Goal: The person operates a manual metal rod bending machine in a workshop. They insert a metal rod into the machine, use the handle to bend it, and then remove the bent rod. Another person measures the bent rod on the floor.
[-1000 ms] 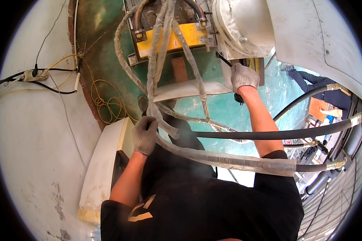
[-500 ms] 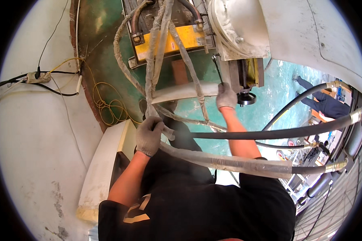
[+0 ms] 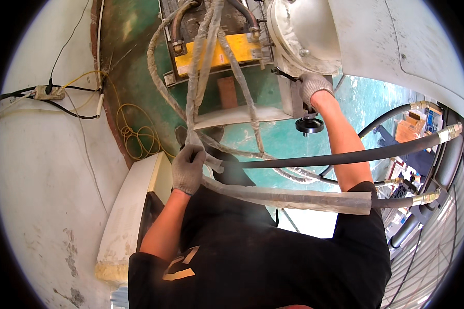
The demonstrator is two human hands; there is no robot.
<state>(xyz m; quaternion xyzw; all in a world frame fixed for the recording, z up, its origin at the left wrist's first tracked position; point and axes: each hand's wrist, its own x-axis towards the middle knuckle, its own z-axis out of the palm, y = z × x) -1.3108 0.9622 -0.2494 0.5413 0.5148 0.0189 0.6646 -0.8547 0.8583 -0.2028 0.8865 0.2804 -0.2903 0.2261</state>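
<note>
My gloved left hand [image 3: 187, 167] is closed round a hose in a clear plastic sleeve [image 3: 193, 123], at the middle left. A loose end of the plastic pokes out beside it. Farther off to the right, my gloved right hand [image 3: 314, 86] is wrapped round the far end of a dark wrench [image 3: 285, 74]. The wrench's head sits at a fitting on the side of a grey metal block [image 3: 290, 98]. How it grips the fitting is too small to tell. A black handwheel [image 3: 309, 125] hangs just below my right wrist.
A black hose [image 3: 355, 156] and a plastic-sleeved hose [image 3: 299, 199] cross in front of me. A yellow block [image 3: 219, 52] with hose fittings lies ahead. Yellow cable [image 3: 139, 136] coils on the green floor at left. A white cabinet [image 3: 126, 219] stands at lower left.
My right hand has swung the wrench handle up and to the right, away from me. My left hand keeps its grip on the sleeved hose, nearly still.
</note>
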